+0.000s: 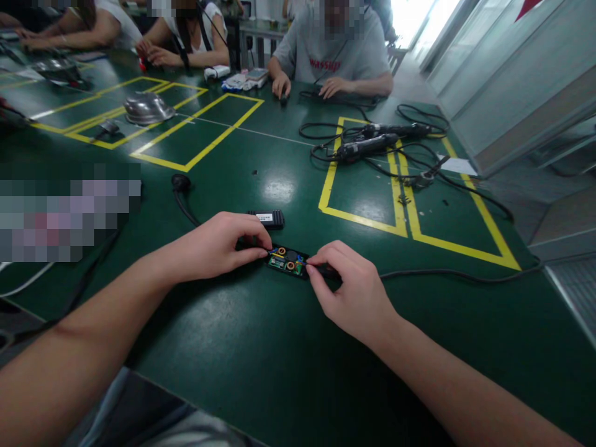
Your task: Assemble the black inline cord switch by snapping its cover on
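Observation:
On the green table lies a small black case half (288, 259) with a green circuit board, copper-coloured ring coils and blue and yellow wires inside. My left hand (228, 245) pinches its left end with thumb and forefinger, where blue wires show. At the right end, my right hand (347, 282) is closed on a black cable (329, 271), fingertips touching the case's edge. A ribbed black case cover (272, 218) with a white label sits just behind. From behind my left hand a cord runs to a black plug (180, 182). My fingers hide both cable entries.
Black corded tools (367, 148) with looping cables lie at the back right, over yellow tape outlines (365, 221). A metal bowl (148, 108) stands at the back left. Across the table sits a person in a grey shirt (330, 56); other people work further left.

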A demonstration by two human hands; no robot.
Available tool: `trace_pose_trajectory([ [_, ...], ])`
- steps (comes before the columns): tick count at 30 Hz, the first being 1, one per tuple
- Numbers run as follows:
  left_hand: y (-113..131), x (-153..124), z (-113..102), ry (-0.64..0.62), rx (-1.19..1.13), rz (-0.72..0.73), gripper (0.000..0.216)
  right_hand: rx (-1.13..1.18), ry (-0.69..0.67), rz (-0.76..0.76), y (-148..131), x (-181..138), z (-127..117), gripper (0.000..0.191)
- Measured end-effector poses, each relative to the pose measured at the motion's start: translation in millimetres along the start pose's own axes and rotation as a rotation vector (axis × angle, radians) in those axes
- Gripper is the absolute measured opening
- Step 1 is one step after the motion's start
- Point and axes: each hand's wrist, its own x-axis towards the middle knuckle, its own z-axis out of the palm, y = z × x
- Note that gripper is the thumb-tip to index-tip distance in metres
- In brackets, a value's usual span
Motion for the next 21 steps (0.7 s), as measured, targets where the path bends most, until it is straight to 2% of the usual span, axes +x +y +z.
trace_pose_trajectory([
  [11, -9.8, 1.9, 2.6, 0.008, -0.013, 0.022, 0.015, -0.038, -0.024, -0.005, 0.4, 1.8, -1.9, 0.013],
  [21, -0.5, 2.2, 5.5, -0.025, -0.069, -0.063, 0.016, -0.070, -0.034, 0.035, 1.6, -0.5, -2.6, 0.014],
])
